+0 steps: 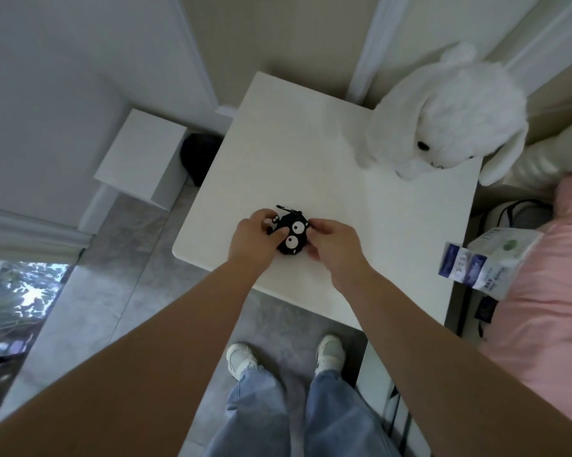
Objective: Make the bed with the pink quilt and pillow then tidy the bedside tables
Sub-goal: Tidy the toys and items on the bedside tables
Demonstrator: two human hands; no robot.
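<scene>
Both hands pinch the small black googly-eyed case (292,234) between them on the bedside table (311,153): the left hand (254,234) curls its fingers over one side, the right hand (332,240) nips the other. A loose nip could let it roll off the near edge just below the fingers. Beyond the fingertips, the white plush rabbit (449,110) overhangs the far corner and might topple if jostled. The pink quilt (548,308) lies off past the right-hand fingers.

White bedside table (327,153), small black googly-eyed pouch (292,237) near front edge, pink quilt (548,308) beside
</scene>
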